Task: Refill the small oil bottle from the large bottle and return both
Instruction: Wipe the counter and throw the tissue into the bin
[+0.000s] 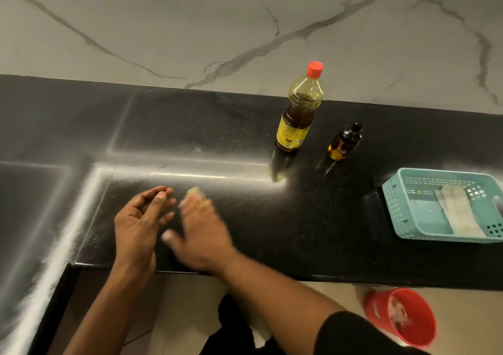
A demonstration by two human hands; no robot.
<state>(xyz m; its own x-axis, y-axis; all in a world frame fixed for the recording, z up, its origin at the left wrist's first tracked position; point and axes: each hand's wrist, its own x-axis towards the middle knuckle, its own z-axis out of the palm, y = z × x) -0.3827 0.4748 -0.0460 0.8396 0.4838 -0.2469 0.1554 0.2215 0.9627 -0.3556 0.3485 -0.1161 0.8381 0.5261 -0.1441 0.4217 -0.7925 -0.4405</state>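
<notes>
Currently both hands sit lower left of centre, close together, not touching; left hand [140, 218] is turned palm-inward, fingers loosely curled, holding nothing; right hand [202, 232] is motion-blurred, fingers spread roughly flat on the glossy black stone counter [217, 126], tips on a small pale yellow-green thing [194, 190], too blurred to name. Neither hand is on a bottle; tall clear plastic oil bottle with red cap and yellow label [298, 109] stands upright right of centre, cap on; small amber bottle with black pump top [344, 144] stands just beside it to the right, top on, oil visible in its lower part. Judgement: pour either not begun or finished and recapped, cannot tell which; returning both is left, possibly to the teal perforated plastic basket [394, 205] at the right edge, which holds a folded pale cloth [457, 213].
</notes>
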